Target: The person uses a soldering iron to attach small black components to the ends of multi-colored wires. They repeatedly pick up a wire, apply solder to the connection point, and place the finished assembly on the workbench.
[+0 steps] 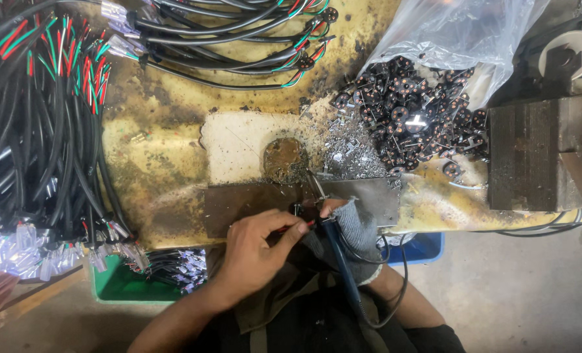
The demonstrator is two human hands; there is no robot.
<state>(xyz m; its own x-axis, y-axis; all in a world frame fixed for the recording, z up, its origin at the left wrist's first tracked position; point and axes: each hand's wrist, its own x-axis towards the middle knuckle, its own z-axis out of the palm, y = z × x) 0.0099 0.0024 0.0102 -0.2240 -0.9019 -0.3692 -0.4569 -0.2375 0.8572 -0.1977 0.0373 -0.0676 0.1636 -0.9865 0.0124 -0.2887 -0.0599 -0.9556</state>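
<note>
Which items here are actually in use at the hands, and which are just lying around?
In use:
- left hand pinching a red wire
- right hand, gloved, holding a soldering iron
- metal plate under the work

Lying about:
- bag of small black discs
- cable bundles
- metal block
- green bin

Black cables with red-green wires, stained yellow table, blue-handled iron
</note>
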